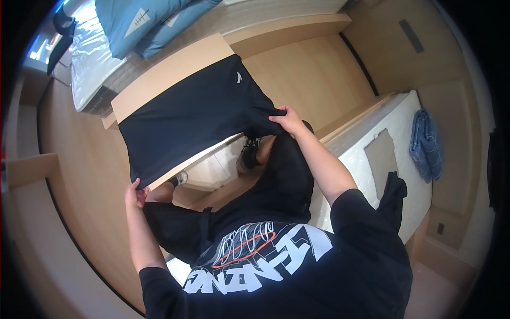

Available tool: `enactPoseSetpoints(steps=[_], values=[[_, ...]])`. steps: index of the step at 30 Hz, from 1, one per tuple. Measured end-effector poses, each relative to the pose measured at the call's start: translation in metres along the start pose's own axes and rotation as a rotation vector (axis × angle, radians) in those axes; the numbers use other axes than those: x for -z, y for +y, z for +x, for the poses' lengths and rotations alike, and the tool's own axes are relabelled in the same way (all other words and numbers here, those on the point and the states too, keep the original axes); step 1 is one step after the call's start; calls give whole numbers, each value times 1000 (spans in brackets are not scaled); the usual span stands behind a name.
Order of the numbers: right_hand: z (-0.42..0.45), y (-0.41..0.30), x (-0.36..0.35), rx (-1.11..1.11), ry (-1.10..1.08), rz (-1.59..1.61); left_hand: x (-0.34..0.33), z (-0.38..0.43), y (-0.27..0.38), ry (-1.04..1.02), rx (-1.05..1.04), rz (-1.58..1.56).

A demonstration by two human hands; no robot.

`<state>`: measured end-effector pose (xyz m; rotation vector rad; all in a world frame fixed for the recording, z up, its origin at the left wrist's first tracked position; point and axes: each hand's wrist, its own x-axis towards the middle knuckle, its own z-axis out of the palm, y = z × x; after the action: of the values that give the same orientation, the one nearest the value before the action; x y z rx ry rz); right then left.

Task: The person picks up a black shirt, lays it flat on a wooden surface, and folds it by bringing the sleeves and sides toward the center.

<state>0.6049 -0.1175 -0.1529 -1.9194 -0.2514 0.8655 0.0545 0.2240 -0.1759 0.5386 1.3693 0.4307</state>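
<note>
A black fabric garment (pixel 187 107) with a small white logo lies spread across a pale wood-toned board (pixel 175 73) in front of me. My left hand (pixel 136 194) grips its near left corner between thumb and fingers, at the board's edge. At the garment's right side, my right hand (pixel 290 119) pinches a bunched portion, and folds run from there into the cloth. The far part of the garment rests on the board, whose far strip stays bare. Below the near edge, my shoes and part of my legs show.
Beyond the board are blue pillows (pixel 137 24) on a plastic-wrapped mattress (pixel 89 60). Another wrapped mattress (pixel 346 159) to my right carries a grey-brown flat sheet (pixel 380 159), a black cloth (pixel 392 195) and a folded blue cloth (pixel 426 145). A chair (pixel 61 44) stands far left.
</note>
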Motion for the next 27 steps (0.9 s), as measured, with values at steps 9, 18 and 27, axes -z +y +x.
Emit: enactPoseSetpoints(steps=[9, 18, 27], values=[[-1, -40, 33, -20, -98, -306, -168, -83, -32, 203, -1281, 1051], [-4, -127, 27, -52, -165, 42, -401, -134, -90, -332, -1400, 1383], [32, -156, 12, -274, -302, 344, -431, -87, -111, -249, -1459, 1242]])
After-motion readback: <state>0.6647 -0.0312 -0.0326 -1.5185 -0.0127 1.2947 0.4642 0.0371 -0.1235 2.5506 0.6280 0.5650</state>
